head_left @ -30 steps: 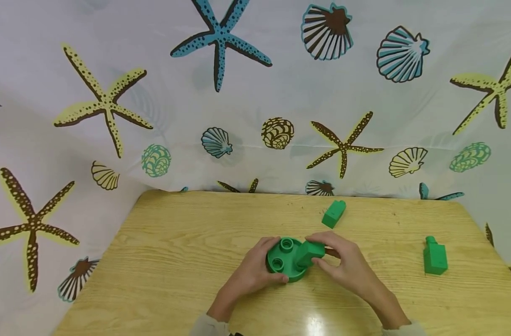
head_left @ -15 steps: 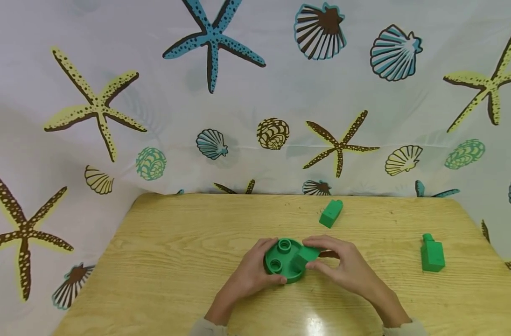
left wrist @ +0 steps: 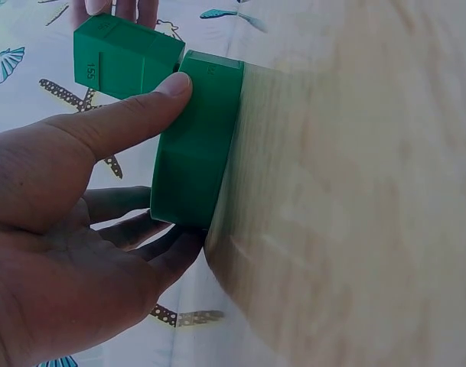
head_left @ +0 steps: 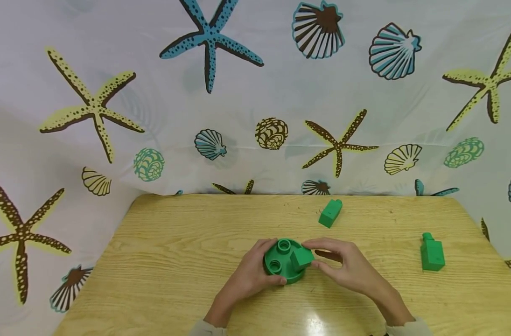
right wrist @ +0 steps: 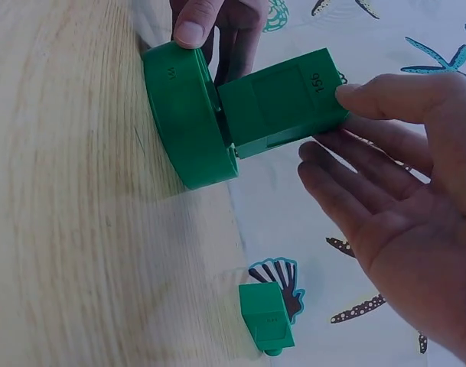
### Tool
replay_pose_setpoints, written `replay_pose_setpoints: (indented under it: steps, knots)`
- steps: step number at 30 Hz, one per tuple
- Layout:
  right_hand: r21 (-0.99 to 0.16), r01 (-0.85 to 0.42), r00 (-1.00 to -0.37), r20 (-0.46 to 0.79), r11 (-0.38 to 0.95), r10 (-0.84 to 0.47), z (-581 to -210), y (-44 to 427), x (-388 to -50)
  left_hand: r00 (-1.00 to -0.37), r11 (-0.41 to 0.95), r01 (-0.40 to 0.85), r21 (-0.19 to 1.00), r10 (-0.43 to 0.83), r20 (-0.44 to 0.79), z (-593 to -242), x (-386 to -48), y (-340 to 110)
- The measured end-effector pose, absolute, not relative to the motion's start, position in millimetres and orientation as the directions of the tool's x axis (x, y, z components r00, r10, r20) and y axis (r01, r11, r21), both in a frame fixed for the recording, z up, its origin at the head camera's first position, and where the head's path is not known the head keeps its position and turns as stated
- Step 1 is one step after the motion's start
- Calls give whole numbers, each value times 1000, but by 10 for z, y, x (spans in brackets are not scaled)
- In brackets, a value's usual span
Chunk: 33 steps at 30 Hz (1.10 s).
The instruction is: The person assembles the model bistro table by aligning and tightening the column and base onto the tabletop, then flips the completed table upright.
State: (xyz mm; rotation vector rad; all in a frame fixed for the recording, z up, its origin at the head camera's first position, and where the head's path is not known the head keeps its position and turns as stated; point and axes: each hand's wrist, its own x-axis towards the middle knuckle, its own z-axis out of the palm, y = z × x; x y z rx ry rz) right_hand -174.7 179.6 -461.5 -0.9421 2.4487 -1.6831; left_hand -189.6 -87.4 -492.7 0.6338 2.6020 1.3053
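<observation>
A round green base (head_left: 285,275) with raised rings lies on the table, gripped around its left rim by my left hand (head_left: 250,275). On its right part stands a green block (head_left: 303,257), slightly tilted. My right hand (head_left: 356,268) pinches that block's outer end between thumb and fingers. In the right wrist view the block (right wrist: 282,99), marked 156, meets the base (right wrist: 185,115) at its inner end; how it is seated there is hidden. The left wrist view has my left thumb on the side of the base (left wrist: 194,145).
One green block with a knob (head_left: 330,213) lies behind the hands on the wooden table (head_left: 188,242). Another green block (head_left: 432,255) is at the right. A patterned cloth (head_left: 238,102) hangs behind and beside the table.
The block in my right hand has swung left and now stands more upright over the base. My left hand keeps its hold. The whole head view has shifted slightly.
</observation>
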Motion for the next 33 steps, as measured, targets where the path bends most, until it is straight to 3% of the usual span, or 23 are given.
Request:
replay_pose_setpoints:
  steps: [6,22,33]
  knots:
    - [-864,-460,-820,326,204,-470,-4626,1771,-1748,-896,527,303,794,441,50,-4919,-1909,-861]
    - [-705,-630,-757,464,327,-460,-4771,1643,-1727,-887,501,315,806,457,62,-4962,-1880,-790]
    - [-756,-564,-805,413,333,-425,-4723,1556,-1815,-896,499,312,809,437,76,-4952,-1911,-876]
